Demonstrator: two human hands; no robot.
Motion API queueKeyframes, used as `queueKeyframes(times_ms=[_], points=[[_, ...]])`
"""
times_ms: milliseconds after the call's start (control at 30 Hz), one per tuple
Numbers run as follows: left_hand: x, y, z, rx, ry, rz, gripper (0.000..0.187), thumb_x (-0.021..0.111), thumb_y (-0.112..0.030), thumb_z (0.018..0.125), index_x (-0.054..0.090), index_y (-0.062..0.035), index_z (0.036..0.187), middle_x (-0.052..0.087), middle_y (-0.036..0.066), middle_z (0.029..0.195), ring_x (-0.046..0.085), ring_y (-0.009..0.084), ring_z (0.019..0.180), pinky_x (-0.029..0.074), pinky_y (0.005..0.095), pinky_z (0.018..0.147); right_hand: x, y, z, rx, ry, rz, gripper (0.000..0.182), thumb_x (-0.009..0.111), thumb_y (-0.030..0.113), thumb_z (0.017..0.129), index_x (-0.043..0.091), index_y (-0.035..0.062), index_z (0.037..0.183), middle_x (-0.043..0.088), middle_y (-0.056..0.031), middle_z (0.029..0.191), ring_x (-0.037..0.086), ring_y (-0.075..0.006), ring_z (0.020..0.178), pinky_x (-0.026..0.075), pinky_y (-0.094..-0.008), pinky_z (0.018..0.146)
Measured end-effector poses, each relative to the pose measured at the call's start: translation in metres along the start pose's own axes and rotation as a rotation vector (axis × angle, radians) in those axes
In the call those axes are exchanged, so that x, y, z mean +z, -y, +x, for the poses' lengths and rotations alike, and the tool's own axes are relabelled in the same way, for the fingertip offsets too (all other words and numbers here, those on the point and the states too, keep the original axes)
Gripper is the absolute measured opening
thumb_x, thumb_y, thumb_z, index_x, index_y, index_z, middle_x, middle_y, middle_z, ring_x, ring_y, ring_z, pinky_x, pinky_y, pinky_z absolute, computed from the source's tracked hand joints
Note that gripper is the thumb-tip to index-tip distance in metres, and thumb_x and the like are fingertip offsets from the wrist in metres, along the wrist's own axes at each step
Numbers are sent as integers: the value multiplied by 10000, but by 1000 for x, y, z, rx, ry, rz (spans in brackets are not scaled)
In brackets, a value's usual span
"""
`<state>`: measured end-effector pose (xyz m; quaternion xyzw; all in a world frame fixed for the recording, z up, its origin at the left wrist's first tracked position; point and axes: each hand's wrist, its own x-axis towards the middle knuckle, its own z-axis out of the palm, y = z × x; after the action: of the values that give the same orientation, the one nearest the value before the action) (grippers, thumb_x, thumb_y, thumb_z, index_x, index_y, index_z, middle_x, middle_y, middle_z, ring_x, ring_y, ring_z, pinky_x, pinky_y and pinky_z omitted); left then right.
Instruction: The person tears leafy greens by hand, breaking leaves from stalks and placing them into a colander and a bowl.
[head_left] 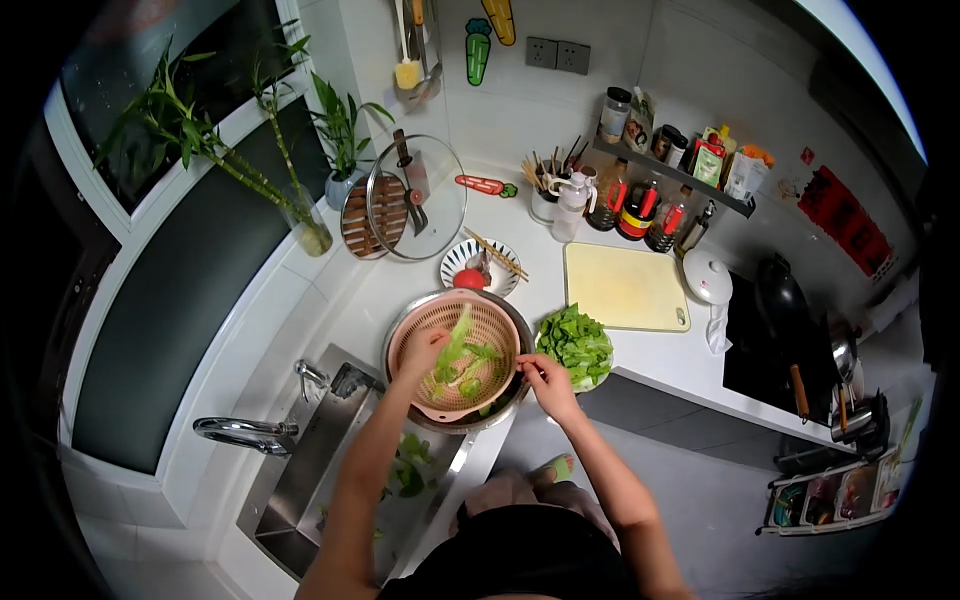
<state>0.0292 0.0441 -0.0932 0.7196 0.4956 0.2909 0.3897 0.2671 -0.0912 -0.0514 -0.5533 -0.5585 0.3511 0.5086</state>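
Note:
A pink colander [402,318] sits tilted in a steel bowl [528,335] on the counter beside the sink. Some pale green lettuce leaves [470,386] lie inside the colander. My left hand [424,352] reaches over its left side, fingers closed on a long lettuce leaf [459,335]. At the right rim, my right hand [547,382] pinches the edge of the colander between thumb and fingers. Just beyond that hand, a plate heaped with chopped green lettuce [575,345] stands at the counter's edge.
Behind the bowl are a patterned plate [452,262] with a tomato [468,279] and chopsticks [500,256]. A cutting board [625,287] lies to the right. The sink [290,500] and faucet [245,432] are at left; a wok [785,300] is far right.

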Motion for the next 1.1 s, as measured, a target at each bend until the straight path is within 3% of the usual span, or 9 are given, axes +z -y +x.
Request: queueKeyframes(times_ms=[33,167,233,300,333,433,533,633,1100], points=[[-1,0,-3,-17,-34,-260,121,591,-79,867,655,16,906,644,43,742,575,113,630,427,255,562,3,6,2,20,-17,-6,181,508,71,904,637,-9,1004,649,-122,865,627,-189,744,491,-283,681],[-16,-61,-30,-111,121,-370,158,559,-124,909,650,5,924,608,-30,773,521,41,646,393,199,552,13,13,25,49,-50,-81,236,541,171,908,627,-18,1022,652,-129,851,630,-199,759,487,-306,691],[-17,-88,-39,-216,211,-639,173,557,-172,921,632,-44,1010,590,-68,817,483,0,625,354,148,529,17,22,40,77,-46,-73,254,546,191,911,624,-20,1030,648,-126,841,625,-190,755,483,-309,690],[-16,-87,-40,-217,267,-642,166,537,-175,932,623,-55,1009,574,-72,809,484,-6,636,356,143,537,21,31,52,312,66,47,270,563,219,914,634,-13,1032,646,-80,810,601,-139,731,472,-274,677],[-16,-86,-40,-218,325,-649,162,518,-178,942,615,-66,1008,559,-76,801,485,-13,647,358,137,546,23,30,54,310,68,50,270,563,219,914,634,-13,1032,646,-80,810,601,-139,731,472,-274,677],[-15,-87,-42,-233,352,-699,165,512,-186,947,591,-59,1014,550,-64,771,488,-19,662,363,129,545,33,33,57,373,47,633,187,592,178,906,638,6,962,619,13,780,546,-63,673,434,-196,639],[-15,-101,-48,-332,319,-831,173,500,-180,951,571,-43,1030,571,-38,804,499,-4,666,393,146,578,30,25,58,304,81,594,126,599,136,896,625,16,922,610,18,770,535,-48,667,424,-190,629],[-19,-116,-60,-83,313,-574,181,488,-173,954,562,-28,1035,583,-12,832,523,17,695,418,170,621,25,28,56,311,28,605,94,603,121,889,620,30,901,594,31,738,520,-36,654,412,-180,613],[-26,-95,-55,-229,311,-578,262,511,-214,946,584,-51,1138,589,-58,942,500,16,792,398,184,652,17,42,57,215,7,593,48,608,102,880,580,68,859,488,80,641,413,-10,578,326,-175,536]])
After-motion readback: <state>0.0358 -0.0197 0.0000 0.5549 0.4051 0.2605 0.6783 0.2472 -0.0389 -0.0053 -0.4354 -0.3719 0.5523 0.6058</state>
